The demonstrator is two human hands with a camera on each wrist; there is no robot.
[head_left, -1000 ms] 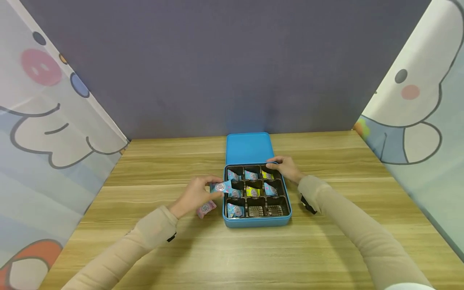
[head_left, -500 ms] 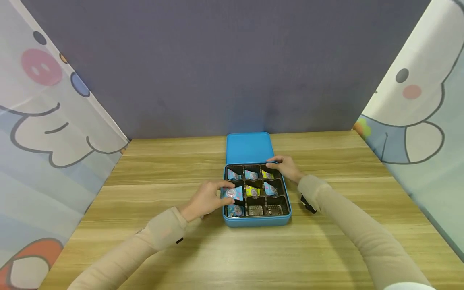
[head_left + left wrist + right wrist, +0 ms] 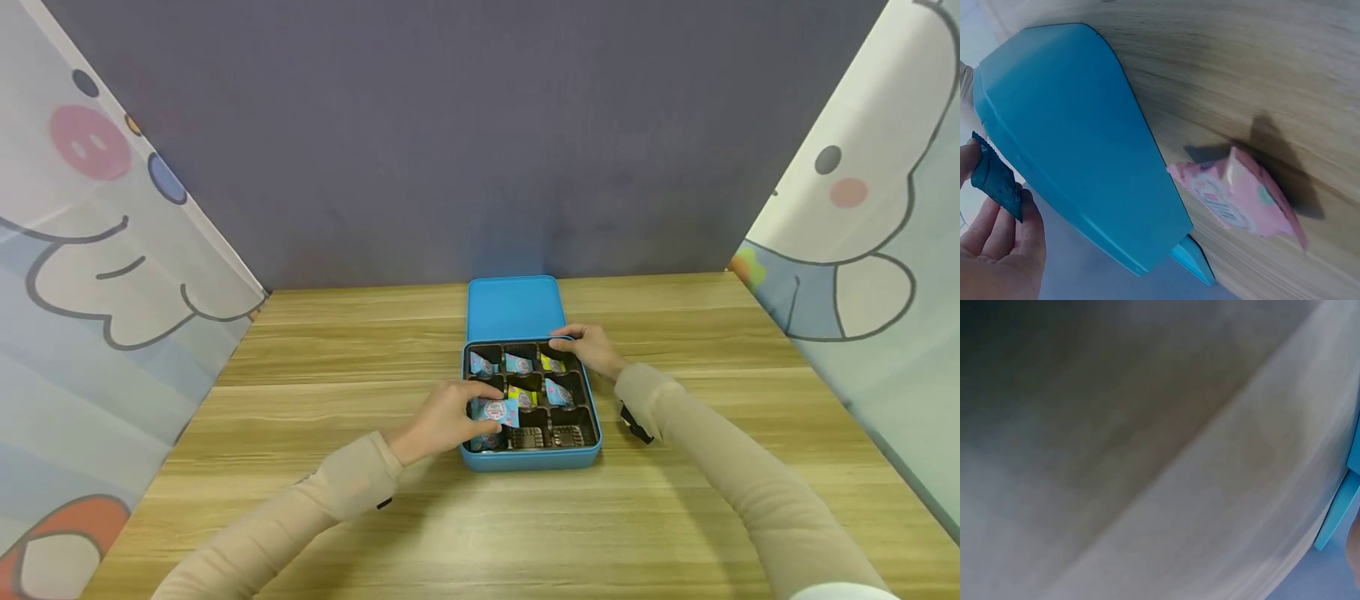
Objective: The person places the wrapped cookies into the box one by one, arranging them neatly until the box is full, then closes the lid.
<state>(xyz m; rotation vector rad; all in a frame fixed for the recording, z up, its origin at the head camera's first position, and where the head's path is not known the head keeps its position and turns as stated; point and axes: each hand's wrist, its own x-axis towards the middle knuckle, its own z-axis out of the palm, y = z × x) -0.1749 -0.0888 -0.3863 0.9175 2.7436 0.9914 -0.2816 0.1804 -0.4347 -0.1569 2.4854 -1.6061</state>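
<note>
A blue tin box [image 3: 540,460] with a black divided tray lies with its lid [image 3: 516,307] laid back. My left hand [image 3: 442,419] pinches a blue candy packet [image 3: 497,412] between thumb and fingers, above the tray's left side near the front middle compartment. Blue packets [image 3: 519,363] and yellow packets [image 3: 522,397] sit in several compartments. Beneath my left hand, the left column is partly covered. My right hand [image 3: 596,350] grips the box's back right corner, thumb over the rim. In the left wrist view a pink candy packet [image 3: 1235,194] lies on the table beside the box.
The wooden table [image 3: 675,517] ends at a dark grey partition [image 3: 480,142] behind the lid. Cartoon-printed sheets [image 3: 862,208] stand at both sides. A sleeve [image 3: 1210,487] fills most of the right wrist view.
My left hand has carried the blue candy packet rightward from the box's left edge to over the tray, slightly toward the front. My right hand stays at the corner.
</note>
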